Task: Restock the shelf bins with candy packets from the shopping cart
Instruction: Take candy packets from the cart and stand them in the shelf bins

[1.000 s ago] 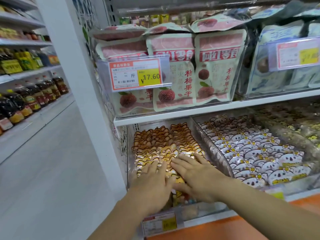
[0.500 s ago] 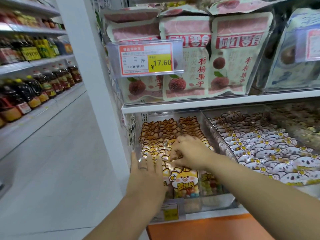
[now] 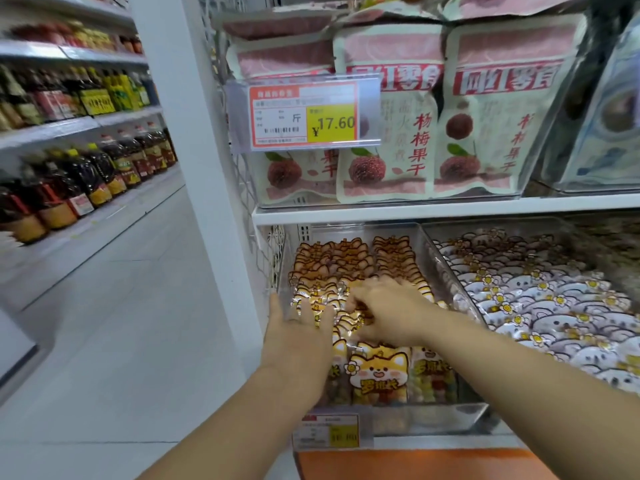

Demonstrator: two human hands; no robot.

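Hands work the fox-print candy packets (image 3: 377,372) standing in rows in the clear shelf bin (image 3: 446,415): the left hand (image 3: 298,327) lies flat, fingers straight and spread on the left rows, while the blurred right hand (image 3: 388,313) bends its fingers down among the middle packets, and whether it grips one cannot be told. Slick wrappers could topple forward over the low front wall if the steadying palm lifts too soon. A second ago both hands pressed flat side by side; the right has since curled.
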